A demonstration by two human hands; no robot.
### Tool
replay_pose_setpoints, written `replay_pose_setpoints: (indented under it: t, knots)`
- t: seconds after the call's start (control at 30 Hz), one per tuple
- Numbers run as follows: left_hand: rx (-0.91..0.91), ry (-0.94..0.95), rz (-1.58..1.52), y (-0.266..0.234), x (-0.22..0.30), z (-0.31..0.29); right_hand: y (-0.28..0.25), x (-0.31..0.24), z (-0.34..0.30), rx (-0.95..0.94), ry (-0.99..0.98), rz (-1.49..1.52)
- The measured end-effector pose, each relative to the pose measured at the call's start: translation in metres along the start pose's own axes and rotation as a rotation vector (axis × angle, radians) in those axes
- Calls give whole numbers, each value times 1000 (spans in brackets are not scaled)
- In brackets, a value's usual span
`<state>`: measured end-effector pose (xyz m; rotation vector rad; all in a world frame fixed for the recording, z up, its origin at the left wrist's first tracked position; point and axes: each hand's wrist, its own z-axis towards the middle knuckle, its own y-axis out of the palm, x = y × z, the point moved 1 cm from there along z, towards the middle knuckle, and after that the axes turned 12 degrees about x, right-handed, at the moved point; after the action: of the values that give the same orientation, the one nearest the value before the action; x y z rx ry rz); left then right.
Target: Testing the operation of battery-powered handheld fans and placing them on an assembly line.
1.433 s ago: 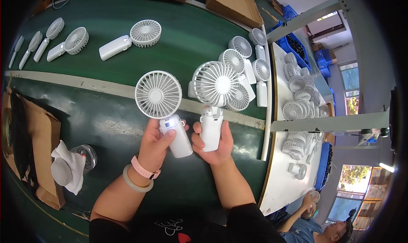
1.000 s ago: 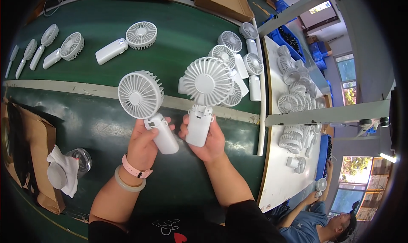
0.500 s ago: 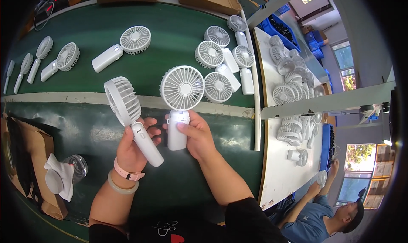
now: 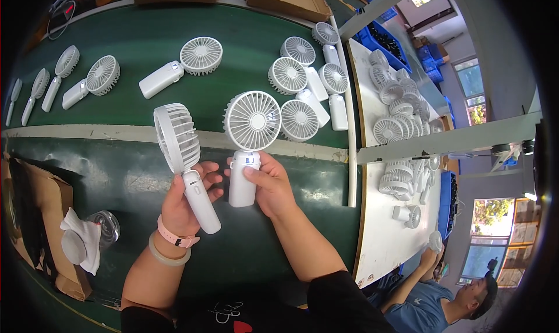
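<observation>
Two white handheld fans are held up side by side over the near edge of the green belt. My left hand, with a pink band and a pale bangle at its wrist, is closed around the handle of the left fan. That fan tilts, its caged head turned side-on. In my right hand the second fan stands upright, thumb on the handle's front, its round grille facing me. Beyond them a lone white fan lies on the green belt.
More fans cluster at the belt's right end, and others lie at left. A cardboard box and a clear jar with white cloth stand at left. Right of a white rail, a co-worker handles a fan beside a white table.
The lone fan and those at left on the belt have shifted right. The fan in my left hand has turned slightly and moved right. The co-worker's hands have come closer together.
</observation>
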<state>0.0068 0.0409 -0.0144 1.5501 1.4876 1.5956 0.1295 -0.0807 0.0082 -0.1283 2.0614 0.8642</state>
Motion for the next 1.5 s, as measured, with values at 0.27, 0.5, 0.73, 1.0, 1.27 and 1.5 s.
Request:
replay_pose_setpoints:
  t: [0.27,0.5,0.73,1.0,1.27,1.5]
  knots:
    - [79,61,42,4,-1,1,-2,0,-1,-15,31,12]
    - [45,-17,-89,7,2,1,6,4,-6,-196,-450,-728]
    - [80,-79,-277,15,5,6,26,-48,42,378,-777,-1874]
    - [104,-166,-339,9,10,7,26,-40,-6,416,-698,-1996]
    - [37,-230,-244,20,10,4,-47,-37,-42,609,-836,-1669]
    - [-203,-255,-236,27,9,-6,-9,-35,-36,-367,136,401]
